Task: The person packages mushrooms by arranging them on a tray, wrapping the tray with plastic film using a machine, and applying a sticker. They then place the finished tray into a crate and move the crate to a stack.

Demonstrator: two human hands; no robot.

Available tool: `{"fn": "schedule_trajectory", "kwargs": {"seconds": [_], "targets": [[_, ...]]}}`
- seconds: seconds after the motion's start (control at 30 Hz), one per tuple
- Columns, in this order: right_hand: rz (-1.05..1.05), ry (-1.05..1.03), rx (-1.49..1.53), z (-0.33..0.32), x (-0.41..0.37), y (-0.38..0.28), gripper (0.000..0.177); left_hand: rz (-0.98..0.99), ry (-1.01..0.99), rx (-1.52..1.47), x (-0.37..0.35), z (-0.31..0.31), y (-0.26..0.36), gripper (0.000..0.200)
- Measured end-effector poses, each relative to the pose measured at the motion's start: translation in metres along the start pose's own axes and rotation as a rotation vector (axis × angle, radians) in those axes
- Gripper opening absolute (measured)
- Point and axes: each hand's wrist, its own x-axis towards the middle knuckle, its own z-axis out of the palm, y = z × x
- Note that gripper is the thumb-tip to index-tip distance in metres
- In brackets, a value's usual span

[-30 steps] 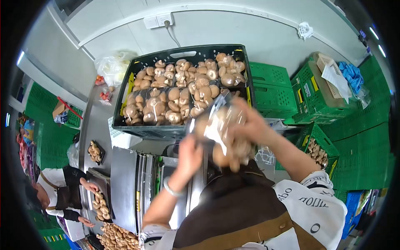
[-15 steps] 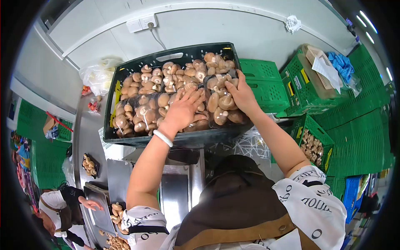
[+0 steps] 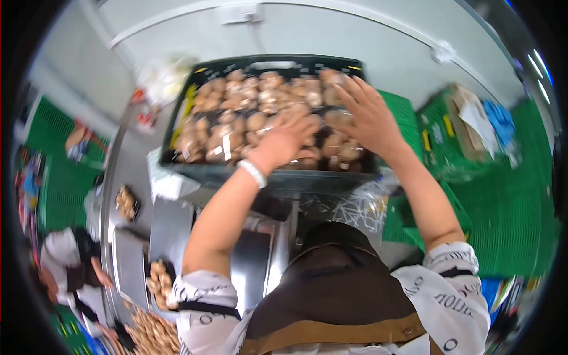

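A dark crate [image 3: 213, 174] in front of me holds several film-wrapped packs of brown mushrooms [image 3: 204, 133], set in rows. My left hand [image 3: 287, 139] lies over the middle packs of the near row with its fingers spread. My right hand [image 3: 370, 118] is over the crate's right end, fingers stretched out, above a mushroom pack [image 3: 342, 151] in the near right corner. Blur hides whether its fingertips touch the film. Neither hand is closed round anything.
A steel counter [image 3: 142, 127] on the left bears a small mushroom tray [image 3: 126, 203]. Loose mushrooms [image 3: 155, 331] lie at lower left near a co-worker [image 3: 68, 260]. Green crates [image 3: 449, 133] are stacked at right. A wall with a socket [image 3: 239, 13] stands behind.
My right hand has let go of the right-hand pack, which now sits lower in the crate's corner. My left hand stays spread on the packs. The view has shifted slightly.
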Motion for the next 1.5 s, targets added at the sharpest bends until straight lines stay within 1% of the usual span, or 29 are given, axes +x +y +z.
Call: {"fn": "schedule_trajectory", "kwargs": {"seconds": [0.03,0.07,0.1,0.13,0.2,0.23,0.33,0.4,0.43,0.47,0.5,0.53,0.6,0.63,0.67,0.73,0.8,0.87,0.93,1.07,1.13,1.17,1.2,1.23,1.27,1.33,1.37,1.4,1.5], "targets": [[-0.075,-0.051,0.024,0.006,0.002,-0.001,0.080,-0.007,0.034,-0.015,-0.003,0.002,-0.001,0.070],[-0.087,-0.196,-0.015,0.032,-0.004,0.007,0.077,-0.013,0.071,-0.027,-0.004,0.007,-0.001,0.068],[-0.050,-0.295,0.026,0.061,-0.016,0.009,0.067,-0.012,0.047,-0.018,-0.007,0.014,-0.002,0.065],[-0.022,-0.343,-0.018,0.065,-0.020,0.007,0.065,0.000,0.028,-0.014,-0.007,0.018,-0.006,0.062],[-0.030,-0.348,-0.001,0.067,-0.016,0.008,0.067,-0.052,0.019,-0.182,-0.013,-0.006,-0.001,0.059],[-0.019,-0.354,0.021,0.064,-0.018,0.008,0.068,-0.048,0.177,-0.277,-0.020,-0.002,-0.006,0.054],[-0.019,-0.233,0.082,0.036,-0.019,-0.012,0.071,-0.315,0.417,-0.572,-0.067,-0.067,-0.021,0.045],[0.045,-0.162,0.273,0.018,-0.028,-0.041,0.066,-0.642,0.588,-0.600,-0.129,-0.097,-0.052,0.032],[0.008,-0.147,0.352,0.015,-0.035,-0.054,0.065,-0.877,0.758,-0.750,-0.163,-0.108,-0.069,0.022],[-0.009,-0.202,0.395,0.019,-0.049,-0.063,0.065,-1.009,0.963,-0.648,-0.207,-0.101,-0.105,0.017],[-0.103,-0.224,0.357,0.016,-0.049,-0.078,0.067,-1.143,1.053,-0.495,-0.253,-0.104,-0.132,0.015],[-0.234,-0.270,0.227,0.019,-0.050,-0.084,0.065,-1.316,0.959,-0.190,-0.300,-0.098,-0.156,0.016],[-0.352,-0.223,0.017,0.030,-0.048,-0.088,0.063,-1.549,0.728,-0.031,-0.378,-0.079,-0.190,0.028],[-0.294,-0.227,0.033,0.033,-0.048,-0.088,0.062,-1.615,0.545,-0.005,-0.416,-0.064,-0.210,0.040],[-0.232,-0.233,0.047,0.034,-0.048,-0.088,0.062,-1.657,0.426,-0.001,-0.441,-0.050,-0.224,0.045],[-0.287,-0.265,0.047,0.033,-0.051,-0.087,0.059,-1.726,0.175,-0.001,-0.476,-0.023,-0.242,0.055],[-0.324,-0.283,0.073,0.034,-0.051,-0.085,0.059,-1.747,-0.013,-0.163,-0.494,0.000,-0.263,0.067],[-0.286,-0.316,0.038,0.033,-0.045,-0.092,0.051,-1.717,-0.334,-0.294,-0.488,0.005,-0.281,0.083],[-0.238,-0.349,0.026,0.034,-0.043,-0.095,0.051,-1.734,-0.338,-0.173,-0.501,0.034,-0.293,0.081],[-0.226,-0.369,0.028,0.036,-0.044,-0.096,0.049,-1.860,-0.207,-0.206,-0.505,0.055,-0.297,0.070],[-0.232,-0.355,0.041,0.036,-0.043,-0.094,0.047,-1.839,-0.139,-0.199,-0.520,0.067,-0.302,0.067],[-0.234,-0.345,0.057,0.037,-0.045,-0.092,0.047,-2.031,0.046,-0.474,-0.522,0.064,-0.308,0.058],[-0.238,-0.332,0.074,0.037,-0.046,-0.090,0.046,-2.063,0.254,-0.626,-0.514,0.046,-0.302,0.051],[-0.232,-0.281,0.055,0.038,-0.046,-0.091,0.036,-2.077,0.470,-0.775,-0.509,0.022,-0.296,0.045],[-0.235,-0.249,0.071,0.038,-0.046,-0.091,0.036,-2.080,0.685,-0.775,-0.500,0.001,-0.289,0.032],[-0.245,-0.190,0.103,0.035,-0.045,-0.092,0.036,-1.863,0.916,-0.810,-0.511,-0.038,-0.276,0.022],[-0.236,-0.156,0.131,0.035,-0.043,-0.095,0.035,-1.911,0.945,-0.534,-0.474,-0.080,-0.245,0.017],[-0.218,-0.127,0.183,0.033,-0.037,-0.102,0.032,-1.799,1.101,-0.649,-0.459,-0.109,-0.216,0.015],[-0.327,0.044,0.573,0.044,-0.021,-0.134,0.029,-1.523,1.561,-0.692,-0.428,-0.154,-0.131,0.016]]}}
